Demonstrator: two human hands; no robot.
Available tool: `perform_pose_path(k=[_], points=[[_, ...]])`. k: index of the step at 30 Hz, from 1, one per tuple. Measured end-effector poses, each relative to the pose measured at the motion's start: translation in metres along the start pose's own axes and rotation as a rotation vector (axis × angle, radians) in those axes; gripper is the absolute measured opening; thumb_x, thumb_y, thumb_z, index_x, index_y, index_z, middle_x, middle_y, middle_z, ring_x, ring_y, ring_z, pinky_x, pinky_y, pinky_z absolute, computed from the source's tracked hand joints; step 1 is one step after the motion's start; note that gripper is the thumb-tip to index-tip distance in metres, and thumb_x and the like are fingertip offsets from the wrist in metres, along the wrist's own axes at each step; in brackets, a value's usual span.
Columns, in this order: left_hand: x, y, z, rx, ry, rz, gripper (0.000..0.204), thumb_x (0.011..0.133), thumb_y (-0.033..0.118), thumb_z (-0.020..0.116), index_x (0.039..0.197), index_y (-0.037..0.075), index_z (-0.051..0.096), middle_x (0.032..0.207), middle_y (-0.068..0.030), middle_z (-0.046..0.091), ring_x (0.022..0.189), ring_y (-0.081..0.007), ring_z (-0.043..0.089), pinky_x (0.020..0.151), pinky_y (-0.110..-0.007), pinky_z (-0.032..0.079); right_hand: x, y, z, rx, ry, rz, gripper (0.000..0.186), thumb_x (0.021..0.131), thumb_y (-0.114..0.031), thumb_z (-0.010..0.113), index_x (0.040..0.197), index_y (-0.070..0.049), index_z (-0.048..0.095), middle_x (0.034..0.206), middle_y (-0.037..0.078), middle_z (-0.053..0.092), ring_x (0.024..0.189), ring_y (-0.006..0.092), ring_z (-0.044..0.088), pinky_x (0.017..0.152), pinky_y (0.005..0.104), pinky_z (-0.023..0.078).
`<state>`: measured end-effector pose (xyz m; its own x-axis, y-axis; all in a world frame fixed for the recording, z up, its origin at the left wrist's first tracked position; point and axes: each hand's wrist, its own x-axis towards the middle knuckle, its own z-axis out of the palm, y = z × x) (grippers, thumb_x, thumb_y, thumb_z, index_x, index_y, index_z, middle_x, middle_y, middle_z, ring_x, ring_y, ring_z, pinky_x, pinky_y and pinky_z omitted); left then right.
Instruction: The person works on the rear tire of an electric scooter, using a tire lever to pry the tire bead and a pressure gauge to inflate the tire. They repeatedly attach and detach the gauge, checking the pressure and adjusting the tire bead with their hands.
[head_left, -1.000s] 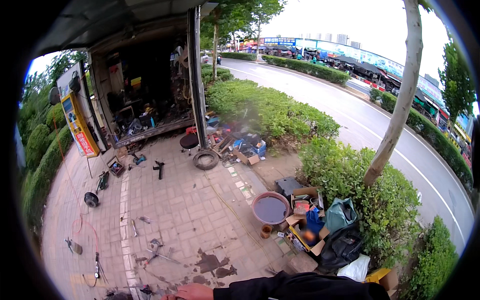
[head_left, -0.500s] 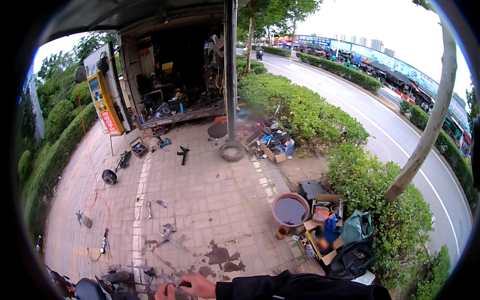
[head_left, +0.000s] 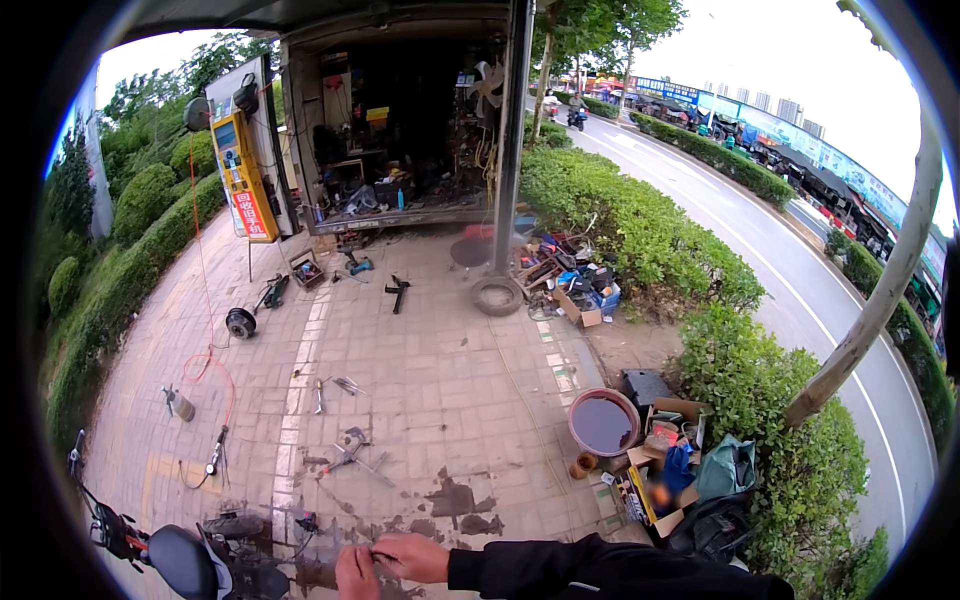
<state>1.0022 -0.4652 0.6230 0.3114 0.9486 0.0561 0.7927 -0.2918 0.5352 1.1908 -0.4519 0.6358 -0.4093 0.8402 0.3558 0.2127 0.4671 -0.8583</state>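
Observation:
At the bottom centre, my left hand (head_left: 356,570) and my right hand (head_left: 408,556), in a dark sleeve, are close together, both with fingers closed around something small and dark that I cannot make out. A scooter with a black seat (head_left: 183,558) stands at the lower left of them. On the paving in front lie scattered tools (head_left: 352,448), a silver wrench (head_left: 319,398) and an air gauge with a hose (head_left: 214,459).
A cluttered van body (head_left: 400,140) stands ahead beside a pole (head_left: 505,190) and tyre (head_left: 496,297). At right are a water basin (head_left: 604,420), boxes (head_left: 665,505), hedges (head_left: 728,370) and a tree trunk (head_left: 850,340). A canister (head_left: 178,404) stands at left; riders (head_left: 576,113) are on the road.
The view has swung leftward, so the van and pile have moved rightward in the picture and more of the scooter shows. My left hand has come further into view beside the right.

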Motion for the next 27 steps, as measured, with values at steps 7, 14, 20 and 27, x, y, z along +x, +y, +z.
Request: perform_pose_path(k=[7,14,20,27], points=[[0.002,0.000,-0.038,-0.154,0.199,0.131,0.005,0.088,0.004,0.058,0.093,0.002,0.056,0.090,-0.0154,0.056,0.090,-0.0357,0.054,0.077,-0.042,0.042,0.026,0.005,0.027,0.010,-0.077,0.256,0.020,0.091,-0.021,0.058,0.092,-0.002,0.060,0.084,0.020,0.059,0.077,0.0384,0.059,0.067,0.0450,0.047],[0.064,0.003,-0.065,-0.392,0.337,0.001,0.015,0.088,0.006,0.064,0.079,-0.002,0.055,0.086,-0.0135,0.057,0.082,-0.0285,0.057,0.071,-0.035,0.044,0.074,0.003,-0.030,0.516,0.158,0.729,0.025,0.098,-0.019,0.053,0.083,0.000,0.061,0.063,0.002,0.055,0.054,0.0105,0.053,0.050,0.0258,0.042],[0.119,0.010,-0.050,-1.067,0.277,-0.385,0.022,0.093,0.006,0.061,0.113,-0.004,0.064,0.105,-0.0051,0.066,0.100,-0.0136,0.061,0.091,-0.027,0.046,0.129,0.039,-0.046,1.130,0.028,0.826,0.024,0.101,-0.019,0.052,0.091,0.002,0.059,0.062,0.000,0.045,0.051,0.0085,0.039,0.050,0.0265,0.037],[0.217,0.036,-0.033,-1.245,0.470,-0.543,0.022,0.093,0.003,0.061,0.114,-0.004,0.064,0.103,-0.0041,0.068,0.095,-0.0095,0.060,0.085,-0.023,0.047,0.201,0.103,-0.112,0.976,-0.116,0.788,0.021,0.097,-0.019,0.062,0.100,0.002,0.065,0.068,-0.001,0.052,0.057,0.0069,0.046,0.053,0.0231,0.039]])
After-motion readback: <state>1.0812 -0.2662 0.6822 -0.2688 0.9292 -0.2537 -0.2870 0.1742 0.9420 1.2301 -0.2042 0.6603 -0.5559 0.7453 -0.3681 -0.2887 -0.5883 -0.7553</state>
